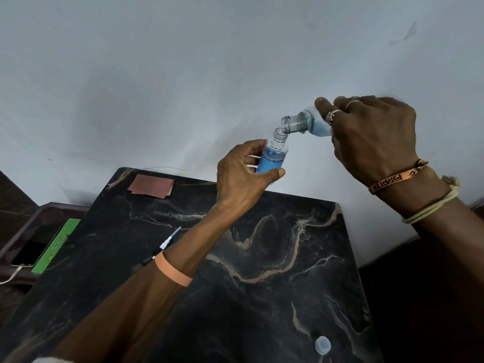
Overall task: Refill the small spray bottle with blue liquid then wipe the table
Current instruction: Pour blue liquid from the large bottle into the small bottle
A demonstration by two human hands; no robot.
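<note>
My left hand (pixel 242 174) grips the small clear spray bottle (pixel 273 154), held upright above the black marble table (pixel 262 284) with its neck uncovered and blue liquid filling its lower part. My right hand (pixel 372 137) holds a larger clear bottle (pixel 305 124) tipped on its side, its mouth touching the small bottle's mouth. Blue liquid shows inside the larger bottle near my fingers. The spray head with its dip tube (pixel 167 241) lies on the table beside my left forearm. A folded reddish-brown cloth (pixel 152 186) lies at the table's far left corner.
A pale blue bottle cap (pixel 322 345) sits on the table near its front right. Left of the table, a lower shelf holds a phone (pixel 31 254) on a cable and a green card (pixel 56 244). A white wall stands behind.
</note>
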